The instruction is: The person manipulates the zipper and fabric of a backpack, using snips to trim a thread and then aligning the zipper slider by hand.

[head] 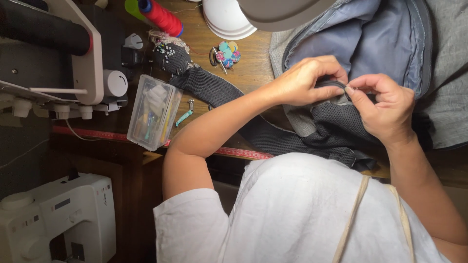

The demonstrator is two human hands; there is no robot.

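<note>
- White-shirted torso is filling the view at 6 o'clock, a tan strap crossing it.
- Left hand is curling its fingers shut, pinching a dark zipper edge just right of centre.
- Right hand is meeting it from 3 o'clock, thumb and forefinger pinching a small pin at the same edge.
- Black mesh fabric is lying beneath both hands, over grey cloth at 1 o'clock.
- Clear box is sitting at 9 o'clock, red spool at 11.
</note>
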